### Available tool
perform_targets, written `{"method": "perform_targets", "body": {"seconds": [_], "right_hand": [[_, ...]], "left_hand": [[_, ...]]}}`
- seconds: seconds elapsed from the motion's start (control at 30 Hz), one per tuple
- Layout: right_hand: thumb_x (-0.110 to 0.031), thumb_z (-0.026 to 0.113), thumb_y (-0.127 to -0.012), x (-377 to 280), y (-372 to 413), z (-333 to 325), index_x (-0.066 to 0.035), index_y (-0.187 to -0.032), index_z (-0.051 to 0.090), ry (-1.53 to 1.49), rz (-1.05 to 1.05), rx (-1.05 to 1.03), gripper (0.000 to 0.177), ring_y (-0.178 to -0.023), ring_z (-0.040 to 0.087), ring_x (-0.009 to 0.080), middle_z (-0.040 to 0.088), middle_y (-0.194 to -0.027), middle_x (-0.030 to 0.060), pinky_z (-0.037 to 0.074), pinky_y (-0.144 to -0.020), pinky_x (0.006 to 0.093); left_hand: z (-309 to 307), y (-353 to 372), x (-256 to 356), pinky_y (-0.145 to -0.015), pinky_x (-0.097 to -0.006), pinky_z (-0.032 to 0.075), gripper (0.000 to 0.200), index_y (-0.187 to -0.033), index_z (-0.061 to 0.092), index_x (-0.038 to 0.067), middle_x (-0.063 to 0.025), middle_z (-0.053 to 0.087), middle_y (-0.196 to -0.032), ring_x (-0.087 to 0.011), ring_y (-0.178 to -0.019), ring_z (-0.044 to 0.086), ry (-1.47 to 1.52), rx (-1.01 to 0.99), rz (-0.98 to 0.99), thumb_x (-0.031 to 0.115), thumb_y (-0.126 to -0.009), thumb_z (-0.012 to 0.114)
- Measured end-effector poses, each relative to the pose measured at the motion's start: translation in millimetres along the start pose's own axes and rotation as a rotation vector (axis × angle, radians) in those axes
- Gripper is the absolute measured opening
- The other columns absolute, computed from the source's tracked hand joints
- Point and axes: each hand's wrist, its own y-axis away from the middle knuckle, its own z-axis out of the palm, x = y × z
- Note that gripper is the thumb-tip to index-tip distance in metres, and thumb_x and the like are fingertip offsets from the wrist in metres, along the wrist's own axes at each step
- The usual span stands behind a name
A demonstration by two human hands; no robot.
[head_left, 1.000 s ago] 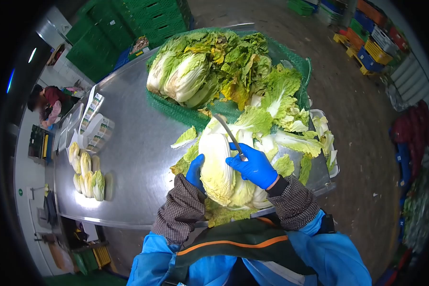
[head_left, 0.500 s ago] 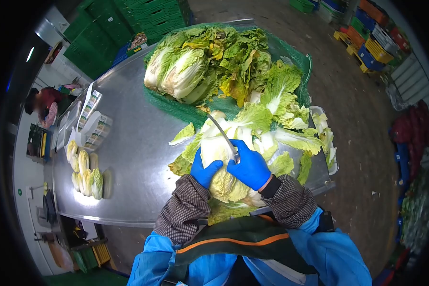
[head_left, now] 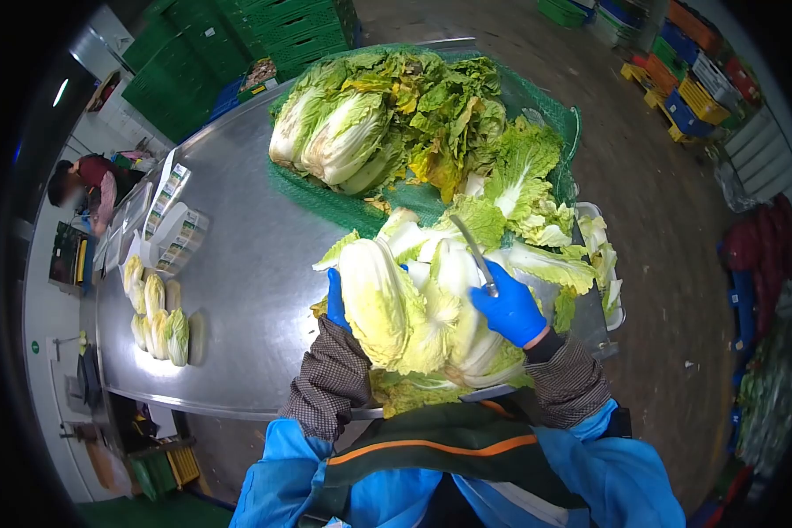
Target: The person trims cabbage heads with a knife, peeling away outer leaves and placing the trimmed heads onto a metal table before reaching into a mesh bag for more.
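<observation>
My left hand (head_left: 336, 301), in a blue glove, is wrapped round the left side of a trimmed pale cabbage (head_left: 374, 299) near the table's front edge. My right hand (head_left: 510, 308), also gloved, grips the handle of a curved knife (head_left: 473, 248), its blade pointing up and left. Beside the held cabbage lie another pale cabbage (head_left: 458, 282) and loose leaves (head_left: 524, 180). Farther back, untrimmed cabbages (head_left: 343, 141) rest on a green net (head_left: 312, 201).
Small cabbages (head_left: 157, 321) and a roll of labels (head_left: 180, 236) lie on the left of the metal table (head_left: 246, 290). A white tub (head_left: 617, 308) of leaves stands at the right edge. A person (head_left: 106, 187) works at far left. Green crates (head_left: 304, 35) are stacked behind.
My hands have moved apart, the right one going right with the knife. The trimmed cabbage has come up and left in my left hand, showing its whole side.
</observation>
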Motion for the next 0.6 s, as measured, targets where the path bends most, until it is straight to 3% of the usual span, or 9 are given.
{"method": "perform_targets", "body": {"seconds": [0.07,0.1,0.17,0.2,0.27,0.37,0.43,0.5,0.6], "right_hand": [[-0.034,0.071,-0.080,-3,-4,16,-0.004,-0.138,0.039,0.443,-0.285,0.187,0.073,-0.066,0.060,0.0183,0.063,-0.097,0.0121,0.052,-0.061,0.0316],[-0.048,0.073,-0.075,-28,-5,23,-0.003,-0.138,0.038,0.336,-0.072,0.021,0.085,-0.084,0.062,0.0220,0.062,-0.113,0.0162,0.050,-0.077,0.0331],[-0.046,0.073,-0.076,-25,-12,50,-0.003,-0.137,0.039,0.054,-0.292,-0.005,0.082,-0.090,0.060,0.0201,0.061,-0.113,0.0144,0.048,-0.080,0.0320],[-0.045,0.073,-0.077,-38,-11,54,-0.003,-0.136,0.040,-0.003,-0.172,-0.075,0.080,-0.093,0.059,0.0194,0.061,-0.112,0.0140,0.047,-0.081,0.0313],[-0.044,0.073,-0.077,-33,-14,51,-0.003,-0.135,0.041,-0.042,-0.161,-0.061,0.078,-0.090,0.059,0.0185,0.061,-0.109,0.0131,0.048,-0.079,0.0312],[-0.042,0.073,-0.075,-25,-11,50,-0.008,-0.136,0.042,0.133,-0.109,-0.033,0.077,-0.079,0.063,0.0224,0.064,-0.094,0.0130,0.051,-0.071,0.0336],[-0.042,0.073,-0.073,-9,-12,62,-0.010,-0.136,0.043,0.252,-0.248,0.029,0.077,-0.072,0.065,0.0255,0.065,-0.084,0.0126,0.052,-0.066,0.0357],[-0.035,0.069,-0.074,-3,-9,61,-0.012,-0.135,0.045,0.309,-0.256,0.041,0.069,-0.064,0.064,0.0309,0.063,-0.071,0.0141,0.052,-0.060,0.0395],[-0.027,0.063,-0.076,1,-5,48,-0.013,-0.131,0.048,0.415,-0.276,0.163,0.059,-0.061,0.063,0.0325,0.062,-0.069,0.0158,0.051,-0.058,0.0412]], "left_hand": [[4,-6,0,-0.101,-0.0504,0.040,0.081,-0.141,0.033,0.008,-0.0243,0.045,-0.134,-0.0383,-0.117,0.049,-0.049,-0.070,-0.005,0.067,-0.086,0.040],[6,-10,-2,-0.101,-0.0507,0.040,0.081,-0.141,0.033,0.008,-0.0247,0.044,-0.134,-0.0386,-0.118,0.049,-0.073,-0.106,-0.009,0.067,-0.086,0.040],[-11,-20,-12,-0.102,-0.0482,0.039,0.077,-0.143,0.030,0.008,-0.0210,0.041,-0.139,-0.0359,-0.122,0.047,-0.135,0.012,0.117,0.063,-0.090,0.038],[-8,-21,-15,-0.103,-0.0470,0.039,0.074,-0.143,0.030,0.007,-0.0200,0.041,-0.139,-0.0345,-0.122,0.047,-0.221,0.009,0.125,0.060,-0.091,0.037],[0,-15,-23,-0.104,-0.0437,0.039,0.063,-0.141,0.033,0.005,-0.0164,0.044,-0.137,-0.0305,-0.120,0.050,-0.207,0.062,0.107,0.050,-0.096,0.036],[-22,-17,-10,-0.103,-0.0391,0.037,0.068,-0.137,0.034,0.001,-0.0156,0.046,-0.134,-0.0263,-0.120,0.048,-0.704,0.049,0.158,0.046,-0.090,0.052],[-19,-6,-15,-0.099,-0.0370,0.039,0.067,-0.134,0.033,-0.003,-0.0152,0.049,-0.127,-0.0244,-0.114,0.050,-1.160,-0.023,0.413,0.021,-0.082,0.066],[-13,1,-22,-0.099,-0.0370,0.040,0.066,-0.133,0.036,-0.002,-0.0146,0.051,-0.126,-0.0237,-0.115,0.051,-1.225,0.137,0.380,0.021,-0.080,0.067],[-27,-1,-8,-0.099,-0.0387,0.041,0.063,-0.132,0.041,-0.001,-0.0143,0.054,-0.124,-0.0233,-0.114,0.052,-0.924,0.077,0.190,0.022,-0.080,0.067]]}}
